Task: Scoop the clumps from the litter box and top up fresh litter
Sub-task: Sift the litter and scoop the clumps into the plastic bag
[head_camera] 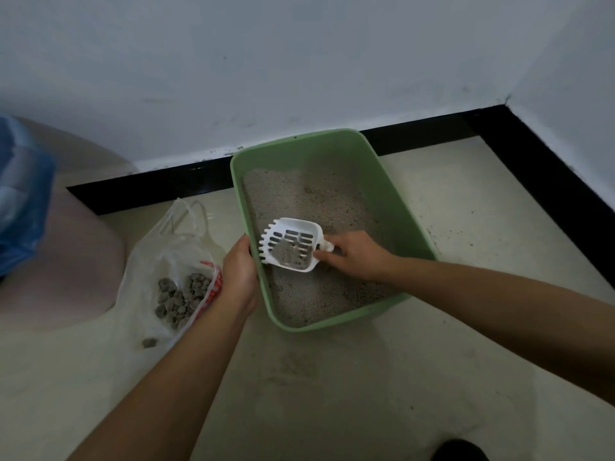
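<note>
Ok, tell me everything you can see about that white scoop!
The white plastic litter scoop has a slotted bowl with teeth along its left edge. It is tilted over the litter in the green litter box, carrying a grey clump. The right hand holds its short handle.

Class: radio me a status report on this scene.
Right hand grips scoop, clump aboard, over litter box. Left hand holds box rim. Waste bag beside, nothing blocking.
</note>
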Tool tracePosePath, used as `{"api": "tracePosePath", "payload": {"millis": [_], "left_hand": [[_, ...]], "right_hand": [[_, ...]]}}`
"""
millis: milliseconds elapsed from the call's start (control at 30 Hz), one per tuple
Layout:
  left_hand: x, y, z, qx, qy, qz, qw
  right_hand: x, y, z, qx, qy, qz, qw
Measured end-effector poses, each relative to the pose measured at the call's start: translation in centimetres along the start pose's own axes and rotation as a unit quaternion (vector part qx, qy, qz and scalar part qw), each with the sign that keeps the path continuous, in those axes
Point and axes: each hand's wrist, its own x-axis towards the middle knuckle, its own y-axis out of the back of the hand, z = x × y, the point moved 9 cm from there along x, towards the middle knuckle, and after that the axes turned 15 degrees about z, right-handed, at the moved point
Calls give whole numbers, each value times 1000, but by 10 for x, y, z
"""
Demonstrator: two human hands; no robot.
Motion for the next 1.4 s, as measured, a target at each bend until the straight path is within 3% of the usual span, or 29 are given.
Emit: {"api": "tracePosePath", "payload": {"millis": [900,1033,1133,1233,1300,1400], "left_hand": [[3,-2,3,2,-17,-13,1000],[6,8,15,16,-15,-38,999],[24,51,40,49,-110,70,990],[41,124,53,120,-177,231,949],[53,172,39,151,-154,300,929],[63,232,4,207,-57,366,906]], "right_hand": [[-14,3,-1,7,-3,-45,999],[-8,22,-13,62,-42,-5,997],[8,44,-38,83,-53,71,993],[26,52,-81,71,-31,122,989],[35,42,-118,48,11,116,992],[41,11,-172,3,96,83,992]]}}
